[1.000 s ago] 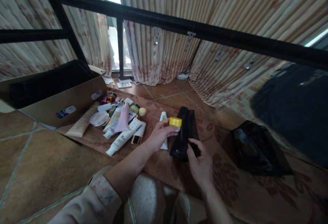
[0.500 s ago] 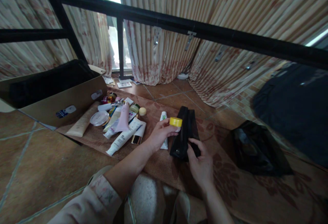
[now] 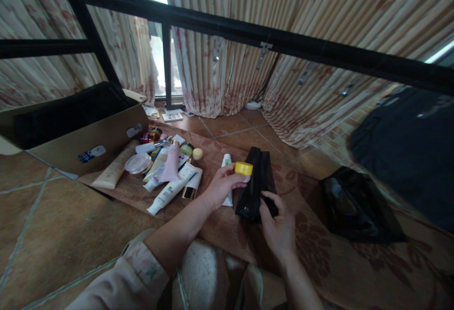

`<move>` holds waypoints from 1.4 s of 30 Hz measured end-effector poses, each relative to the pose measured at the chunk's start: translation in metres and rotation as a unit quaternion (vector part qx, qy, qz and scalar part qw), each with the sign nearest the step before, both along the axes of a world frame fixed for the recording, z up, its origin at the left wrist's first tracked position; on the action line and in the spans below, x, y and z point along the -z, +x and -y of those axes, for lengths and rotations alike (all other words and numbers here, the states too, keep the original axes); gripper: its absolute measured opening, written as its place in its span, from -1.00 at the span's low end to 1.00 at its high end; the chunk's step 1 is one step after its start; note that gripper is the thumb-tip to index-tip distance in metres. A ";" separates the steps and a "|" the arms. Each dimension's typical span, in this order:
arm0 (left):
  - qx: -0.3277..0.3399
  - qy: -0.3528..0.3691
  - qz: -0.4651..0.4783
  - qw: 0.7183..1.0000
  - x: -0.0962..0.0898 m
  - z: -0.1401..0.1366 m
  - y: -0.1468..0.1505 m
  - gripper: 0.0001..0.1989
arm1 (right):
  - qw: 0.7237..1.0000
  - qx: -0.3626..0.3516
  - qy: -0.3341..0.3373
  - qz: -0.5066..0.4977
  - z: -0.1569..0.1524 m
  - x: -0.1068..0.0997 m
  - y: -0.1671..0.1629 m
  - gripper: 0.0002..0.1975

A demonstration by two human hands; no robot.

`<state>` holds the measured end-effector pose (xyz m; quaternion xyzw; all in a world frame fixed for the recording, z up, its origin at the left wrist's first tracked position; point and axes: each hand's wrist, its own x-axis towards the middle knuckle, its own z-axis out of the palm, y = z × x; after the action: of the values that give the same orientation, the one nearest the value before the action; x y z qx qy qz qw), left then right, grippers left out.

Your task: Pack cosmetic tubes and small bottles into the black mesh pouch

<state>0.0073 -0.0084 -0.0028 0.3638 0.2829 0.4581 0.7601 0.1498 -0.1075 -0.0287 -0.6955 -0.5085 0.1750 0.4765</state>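
Note:
Between its thumb and fingers, my left hand (image 3: 223, 184) grips a small jar with a yellow lid (image 3: 244, 168), just over the left side of a black zip pouch (image 3: 252, 185). The pouch lies on the brown patterned cloth (image 3: 216, 227). At the pouch's lower right edge, my right hand (image 3: 278, 222) pinches the black material. Partly behind my left hand, a white tube (image 3: 227, 200) rests on the cloth. Farther left is a pile of cosmetics, including a pink tube (image 3: 171, 163), a white tube with dark print (image 3: 172, 190) and a round clear-lidded container (image 3: 137, 163).
A cardboard box (image 3: 106, 135) with a black item inside stands at the left. On the right lies a black plastic bag (image 3: 354, 206), with a dark blue bulky thing (image 3: 407, 149) behind it. A black metal rail (image 3: 227, 25) crosses in front of the curtains (image 3: 213, 73).

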 end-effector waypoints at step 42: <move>0.002 0.005 -0.003 1.000 0.002 0.000 0.000 -0.69 | 1.000 -0.001 -0.003 0.001 0.000 0.000 0.000 -0.66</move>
<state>0.0075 -0.0081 -0.0046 0.3699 0.2823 0.4569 0.7581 0.1497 -0.1077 -0.0286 -0.6966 -0.5091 0.1762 0.4738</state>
